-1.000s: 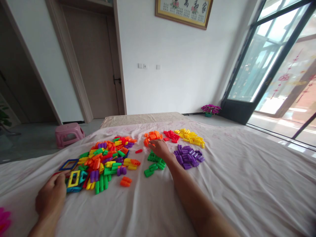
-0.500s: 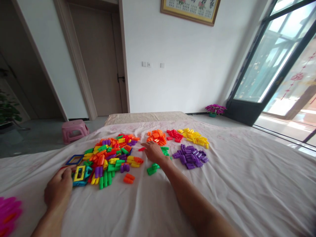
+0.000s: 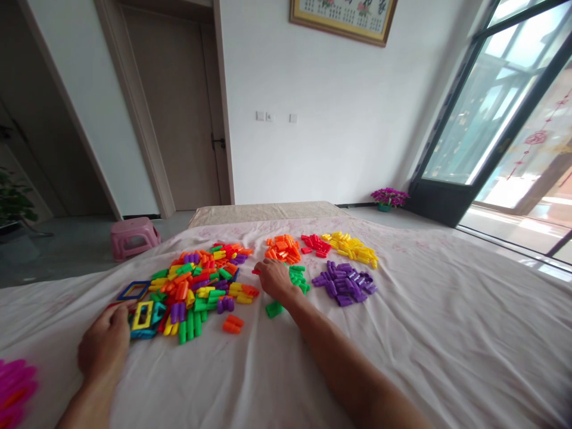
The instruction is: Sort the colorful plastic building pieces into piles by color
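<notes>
My right hand is over the cloth between the mixed heap and the sorted piles, its fingers pinched on a small red bullet-shaped building block. Green blocks lie beside and partly behind this hand. At the left, my left hand is curled against a stack of frame-shaped tiles with a yellow frame on top. A red edge shows by its fingertips; what the fingers grip is hidden. The mixed heap of coloured blocks lies just right of the tiles.
Orange, red, yellow and purple block piles lie on the pale cloth. A loose orange block piece lies in front of the heap. A pink object is at the left edge, and a pink stool stands beyond.
My right hand has closed over the red block, which now shows only at the fingertips. The left hand stays beside the tiles.
</notes>
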